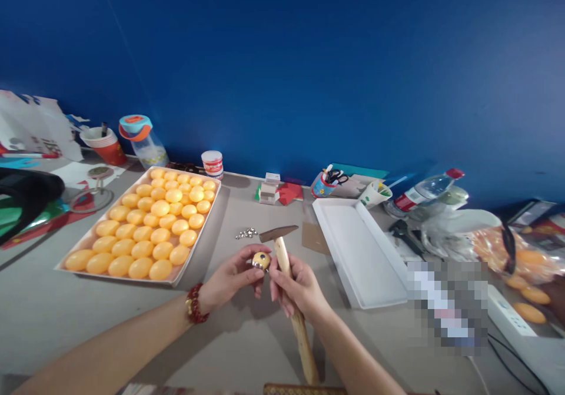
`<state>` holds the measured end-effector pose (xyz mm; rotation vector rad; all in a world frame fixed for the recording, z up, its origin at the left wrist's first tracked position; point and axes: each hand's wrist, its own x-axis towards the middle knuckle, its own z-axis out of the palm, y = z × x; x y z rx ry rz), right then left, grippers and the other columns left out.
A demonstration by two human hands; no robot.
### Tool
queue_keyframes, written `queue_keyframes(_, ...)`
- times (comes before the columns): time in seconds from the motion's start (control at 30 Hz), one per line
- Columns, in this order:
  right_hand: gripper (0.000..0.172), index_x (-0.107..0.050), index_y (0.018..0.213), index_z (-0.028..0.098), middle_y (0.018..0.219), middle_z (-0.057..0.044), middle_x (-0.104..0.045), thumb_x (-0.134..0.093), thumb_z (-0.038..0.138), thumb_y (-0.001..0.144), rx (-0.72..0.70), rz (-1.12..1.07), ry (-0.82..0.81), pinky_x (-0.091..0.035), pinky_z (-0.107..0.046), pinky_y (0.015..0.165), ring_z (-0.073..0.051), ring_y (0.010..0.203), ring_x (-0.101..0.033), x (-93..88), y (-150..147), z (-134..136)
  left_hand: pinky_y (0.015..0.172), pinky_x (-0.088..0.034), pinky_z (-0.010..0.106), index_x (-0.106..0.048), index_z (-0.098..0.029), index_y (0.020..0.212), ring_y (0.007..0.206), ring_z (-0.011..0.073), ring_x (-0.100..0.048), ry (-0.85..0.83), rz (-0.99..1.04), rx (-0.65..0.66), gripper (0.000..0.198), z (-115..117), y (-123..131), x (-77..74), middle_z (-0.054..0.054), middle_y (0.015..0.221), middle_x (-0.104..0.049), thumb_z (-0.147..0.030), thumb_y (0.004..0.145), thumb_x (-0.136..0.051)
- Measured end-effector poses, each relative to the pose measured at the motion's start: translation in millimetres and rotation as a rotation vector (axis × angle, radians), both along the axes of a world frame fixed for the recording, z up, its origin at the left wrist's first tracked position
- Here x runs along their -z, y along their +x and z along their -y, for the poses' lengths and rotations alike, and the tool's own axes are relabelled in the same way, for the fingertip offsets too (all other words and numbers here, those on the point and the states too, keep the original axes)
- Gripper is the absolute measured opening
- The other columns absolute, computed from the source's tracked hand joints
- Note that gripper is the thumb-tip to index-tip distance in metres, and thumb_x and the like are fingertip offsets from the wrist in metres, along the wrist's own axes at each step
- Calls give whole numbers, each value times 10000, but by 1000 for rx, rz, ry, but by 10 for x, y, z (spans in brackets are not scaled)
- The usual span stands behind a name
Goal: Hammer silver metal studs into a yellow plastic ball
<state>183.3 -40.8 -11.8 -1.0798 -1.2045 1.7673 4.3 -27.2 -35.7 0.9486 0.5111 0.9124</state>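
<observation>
On the table (207, 351), a tray (178, 272) of balls (159, 208) is lying to the left, a jug (143, 143) and a cup stack (108, 146) standing behind it. Centrally, a round piece (261, 260) is resting in the left hand (229, 277), just left of the hammer (283, 255) in the right hand (300, 283); beads (246, 233) are lying beyond. To the right, a long tray (364, 259) is lying, a pen cup (323, 187) standing behind it.

Soft shadows dim the table (212, 348); side edges look stretched.
</observation>
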Motion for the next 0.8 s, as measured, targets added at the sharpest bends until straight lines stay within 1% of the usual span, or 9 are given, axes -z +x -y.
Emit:
queue_keyframes(0.13,359,-487,821,182,531,48,-621,-640,507,833,10,-22,17,-351,-132,276,-30,262,-399,10,5,6,643,-541,301,-568,-251,1230,693,137,-628,21,-25,2,386,6,-17,-14,60,1030,-610,-316,858,-647)
queue_keyframes(0.2,351,-490,819,180,532,43,-624,-634,499,841,9,-13,25,-351,-131,279,-31,265,-405,24,12,9,669,-538,300,-567,-253,1243,736,147,-630,44,-25,-16,400,6,-22,-6,64,1043,-615,-303,856,-651)
queue_keyframes(0.37,332,-499,854,180,553,36,-639,-632,484,847,4,18,47,-345,-132,284,-34,270,-413,55,34,14,701,-541,310,-600,-234,1206,768,162,-636,96,-38,-50,363,16,-12,14,69,1032,-629,-279,850,-659)
queue_keyframes(0.5,330,-499,848,182,548,39,-637,-634,483,843,5,40,44,-326,-130,280,-37,270,-417,27,28,19,723,-544,314,-596,-231,1205,784,163,-642,90,-17,-48,358,31,4,19,75,1046,-632,-250,853,-658)
queue_keyframes(0.67,299,-501,844,180,557,42,-641,-634,448,854,11,59,67,-334,-120,292,-28,276,-424,-6,20,26,761,-550,334,-612,-216,1188,858,189,-632,90,-18,-64,346,30,8,30,84,1054,-637,-242,847,-664)
queue_keyframes(0.8,277,-499,850,179,567,38,-649,-626,425,869,0,68,78,-318,-111,294,-27,282,-441,-3,29,25,761,-548,317,-615,-211,1193,864,178,-623,100,-20,-68,347,28,8,36,83,1054,-640,-227,849,-661)
